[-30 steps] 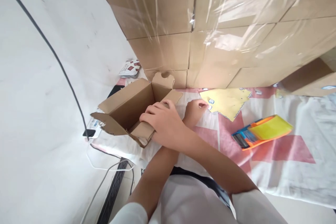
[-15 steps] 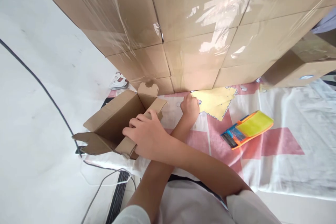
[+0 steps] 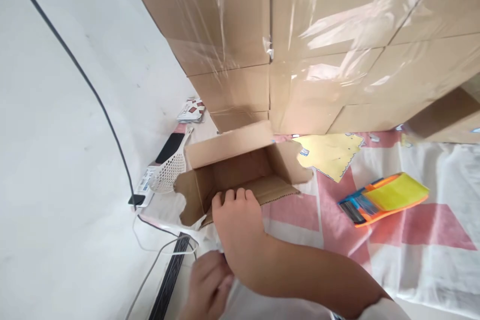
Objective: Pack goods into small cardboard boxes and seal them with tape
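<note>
A small open cardboard box [image 3: 229, 146] sits on the cloth-covered table, its flaps spread and its inside dark and bare where visible. My right hand [image 3: 240, 220] hooks its fingers over the near side of the box. Low by my body, my left hand [image 3: 210, 282] is curled and a little blurred; whatever its fingers may hold is hidden. Right of the box lies a yellow paper cut-out [image 3: 326, 152] with a scalloped, drawn edge. Farther right is an orange and blue pack with a yellow-green face [image 3: 395, 194].
A large taped cardboard sheet [image 3: 300, 65] stands behind. At the left are a white perforated skimmer [image 3: 170, 172], a black phone-like slab [image 3: 170, 148], a white device [image 3: 145, 185] and stacked cards [image 3: 192, 110]. Another cardboard box [image 3: 442, 115] stands right. A cable [image 3: 80, 65] crosses the wall.
The box has turned and shifted, now lying broadside to me, with my right hand still on its near side. My left hand has left the yellow cut-out and come back near my body. The view swung left.
</note>
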Demonstrator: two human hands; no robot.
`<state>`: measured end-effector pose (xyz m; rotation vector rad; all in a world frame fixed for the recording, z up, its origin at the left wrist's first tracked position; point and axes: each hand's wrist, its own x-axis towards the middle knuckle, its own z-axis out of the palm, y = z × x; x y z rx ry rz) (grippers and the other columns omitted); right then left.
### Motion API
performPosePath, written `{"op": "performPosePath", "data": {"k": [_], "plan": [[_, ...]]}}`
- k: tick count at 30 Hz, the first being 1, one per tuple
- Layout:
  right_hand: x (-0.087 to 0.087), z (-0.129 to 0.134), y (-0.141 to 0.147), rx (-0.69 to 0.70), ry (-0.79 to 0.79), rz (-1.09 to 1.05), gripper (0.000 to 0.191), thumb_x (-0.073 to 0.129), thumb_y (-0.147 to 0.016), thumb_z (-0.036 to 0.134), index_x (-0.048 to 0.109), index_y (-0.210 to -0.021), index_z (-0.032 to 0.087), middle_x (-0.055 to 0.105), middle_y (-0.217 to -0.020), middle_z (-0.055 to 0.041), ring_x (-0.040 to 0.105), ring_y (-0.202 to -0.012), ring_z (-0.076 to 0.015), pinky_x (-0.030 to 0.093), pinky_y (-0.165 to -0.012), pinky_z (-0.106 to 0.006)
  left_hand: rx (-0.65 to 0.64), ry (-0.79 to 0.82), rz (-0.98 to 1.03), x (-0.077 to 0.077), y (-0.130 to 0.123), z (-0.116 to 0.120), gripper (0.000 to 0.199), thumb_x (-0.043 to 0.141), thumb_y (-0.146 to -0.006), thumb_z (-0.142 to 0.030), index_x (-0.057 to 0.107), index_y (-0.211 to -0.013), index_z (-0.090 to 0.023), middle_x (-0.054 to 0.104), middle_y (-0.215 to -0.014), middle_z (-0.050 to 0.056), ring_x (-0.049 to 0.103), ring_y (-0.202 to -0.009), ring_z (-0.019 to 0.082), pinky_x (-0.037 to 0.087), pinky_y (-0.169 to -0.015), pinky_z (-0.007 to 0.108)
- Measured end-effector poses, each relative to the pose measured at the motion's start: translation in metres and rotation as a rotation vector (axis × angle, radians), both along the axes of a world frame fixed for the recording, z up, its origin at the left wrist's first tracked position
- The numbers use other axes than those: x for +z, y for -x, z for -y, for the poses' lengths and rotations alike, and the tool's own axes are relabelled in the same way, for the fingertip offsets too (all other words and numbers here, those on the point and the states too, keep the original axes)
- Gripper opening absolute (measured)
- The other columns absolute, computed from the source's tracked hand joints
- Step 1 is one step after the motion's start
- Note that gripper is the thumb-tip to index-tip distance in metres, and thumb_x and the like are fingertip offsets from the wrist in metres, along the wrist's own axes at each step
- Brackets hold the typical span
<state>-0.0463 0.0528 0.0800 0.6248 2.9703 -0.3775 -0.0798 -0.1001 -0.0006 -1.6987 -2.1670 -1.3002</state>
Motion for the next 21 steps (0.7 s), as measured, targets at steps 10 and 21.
{"op": "performPosePath", "data": {"k": [10, 21], "plan": [[0.003, 0.011, 0.01, 0.115, -0.053, -0.167, 0.049, 0.071, -0.079, 0.016, 0.064, -0.127, 0.009, 0.071, -0.084, -0.014, 0.067, -0.075, -0.0269, 0.047, -0.075, -0.04, 0.464, 0.067, 0.58, 0.036, 0.091, -0.056, 0.046, 0.063, -0.091, -0.049, 0.062, -0.131, -0.027, 0.066, -0.133, 0.011, 0.067, -0.112, 0.027, 0.057, -0.084, 0.037], [-0.056, -0.092, -0.119, -0.567, -0.286, -1.334, 0.025, 0.058, -0.094, 0.031, 0.067, -0.115, 0.019, 0.068, -0.111, -0.0135, 0.064, -0.112, -0.0339, 0.048, -0.096, -0.055, 0.693, -0.322, 0.935, 0.043, 0.191, -0.118, 0.035, 0.055, -0.094, -0.05, 0.075, -0.103, -0.023, 0.07, -0.117, 0.005, 0.063, -0.112, 0.021, 0.049, -0.095, 0.03]]}}
